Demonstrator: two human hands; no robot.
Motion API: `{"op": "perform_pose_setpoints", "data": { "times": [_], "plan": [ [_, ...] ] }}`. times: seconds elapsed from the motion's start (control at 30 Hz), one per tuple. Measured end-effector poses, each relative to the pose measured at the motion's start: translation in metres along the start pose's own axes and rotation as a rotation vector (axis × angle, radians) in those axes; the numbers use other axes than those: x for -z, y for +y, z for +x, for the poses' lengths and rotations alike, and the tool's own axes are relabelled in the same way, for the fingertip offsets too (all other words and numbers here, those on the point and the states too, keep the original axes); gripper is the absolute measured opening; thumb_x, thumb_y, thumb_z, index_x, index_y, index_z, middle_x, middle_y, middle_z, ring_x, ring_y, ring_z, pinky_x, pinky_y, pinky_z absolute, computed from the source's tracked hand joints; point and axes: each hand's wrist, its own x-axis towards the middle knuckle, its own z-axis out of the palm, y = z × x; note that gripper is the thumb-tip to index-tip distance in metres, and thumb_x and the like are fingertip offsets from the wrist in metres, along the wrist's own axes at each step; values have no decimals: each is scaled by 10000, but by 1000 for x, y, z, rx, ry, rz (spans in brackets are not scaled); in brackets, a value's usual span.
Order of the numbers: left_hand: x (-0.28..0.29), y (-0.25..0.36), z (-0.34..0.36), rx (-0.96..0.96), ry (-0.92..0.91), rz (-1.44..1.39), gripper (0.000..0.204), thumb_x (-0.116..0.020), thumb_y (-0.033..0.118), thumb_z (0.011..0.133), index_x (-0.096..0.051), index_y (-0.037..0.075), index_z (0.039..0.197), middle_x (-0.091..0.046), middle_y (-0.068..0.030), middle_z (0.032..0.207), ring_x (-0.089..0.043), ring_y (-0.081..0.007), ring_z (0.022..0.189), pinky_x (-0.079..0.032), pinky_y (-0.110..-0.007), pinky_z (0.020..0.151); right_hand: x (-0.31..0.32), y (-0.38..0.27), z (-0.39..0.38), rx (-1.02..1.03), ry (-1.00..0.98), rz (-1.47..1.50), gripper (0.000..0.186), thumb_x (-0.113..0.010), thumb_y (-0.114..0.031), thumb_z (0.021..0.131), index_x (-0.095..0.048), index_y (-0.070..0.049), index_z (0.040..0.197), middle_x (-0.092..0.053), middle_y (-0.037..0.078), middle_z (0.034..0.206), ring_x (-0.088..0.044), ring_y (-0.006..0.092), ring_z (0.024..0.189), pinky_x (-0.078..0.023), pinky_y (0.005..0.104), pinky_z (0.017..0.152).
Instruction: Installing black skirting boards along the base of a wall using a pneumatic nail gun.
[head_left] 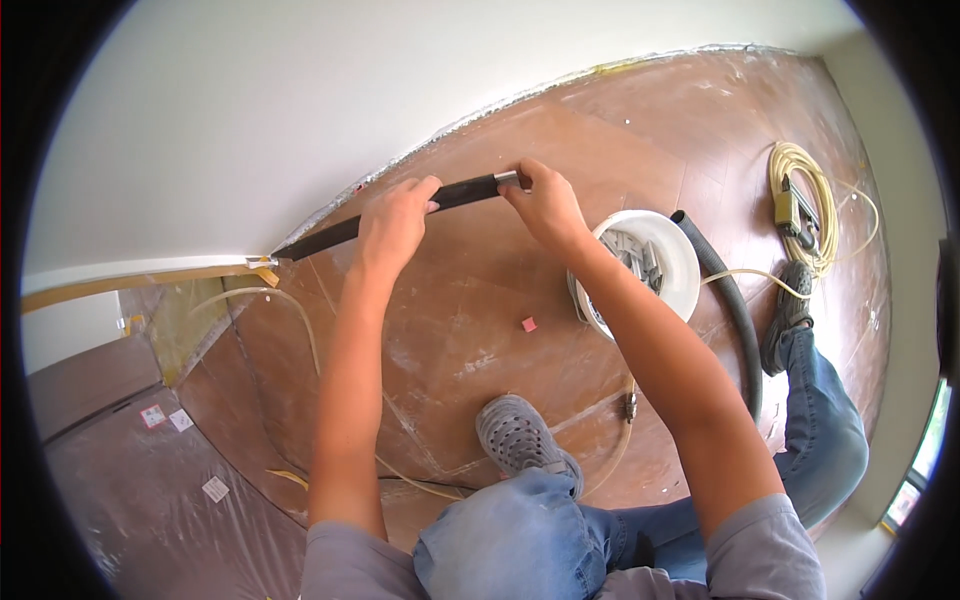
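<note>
A long, flat black strip (330, 238), which looks like skirting trim, runs beside the foot of the white wall. My left hand (395, 222) is closed around it near its middle, thumb on the near side. My right hand (545, 205) pinches a short shiny silver piece (508, 179) at the strip's right end. Whether that piece is part of the strip, I cannot tell. The strip's far left end reaches the wall corner. Under my right forearm stands a white bucket (683, 262) with several grey pieces (640, 258) in it.
A thick black hose (735, 310) curves right of the bucket. Farther right lie a coiled cream air hose (828, 200) and a yellow-and-black tool (790, 215). A small pink piece (529, 324) is on the brown floor. Plastic-wrapped material (190, 500) lies at the left.
</note>
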Motion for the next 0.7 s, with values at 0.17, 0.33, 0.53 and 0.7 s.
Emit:
{"op": "perform_pose_setpoints", "data": {
  "times": [0.17, 0.33, 0.53, 0.7],
  "plan": [
    [-33, -48, 17, 17, 173, 110, 171, -592, 43, 927, -636, 84, 1087, -696, -119, 965, -676, -339, 933, -520, -462, 773, -51, 30, 54, -131, 20, 188, 404, -712, -163, 892, -621, 49, 1224, -717, 203, 1090, -696, 315, 1017, -539, 400, 884],
    [-46, -99, 17, 117, 202, 239, 347, -542, -25, 904, -674, 83, 1206, -711, -132, 1071, -677, -331, 986, -526, -428, 850, -99, 29, 63, -233, 0, 305, 497, -663, -139, 890, -547, 49, 1335, -675, 210, 1244, -642, 325, 1189, -514, 389, 1011],
    [-54, -131, 26, 121, 240, 191, 302, -591, 9, 916, -680, 67, 1199, -710, -133, 1089, -671, -332, 1011, -527, -425, 888, -136, 30, 52, -66, -161, 126, 449, -650, -134, 880, -586, 4, 1302, -644, 204, 1292, -610, 365, 1205, -491, 429, 1033],
    [-68, -132, 23, 76, 398, 286, 270, -676, 60, 906, -692, 73, 1176, -692, -115, 1144, -643, -320, 1076, -509, -429, 944, -145, 21, 59, 97, -212, -70, 491, -629, -126, 865, -555, -37, 1342, -609, 192, 1310, -537, 375, 1275, -439, 449, 1093]
  ]
}}
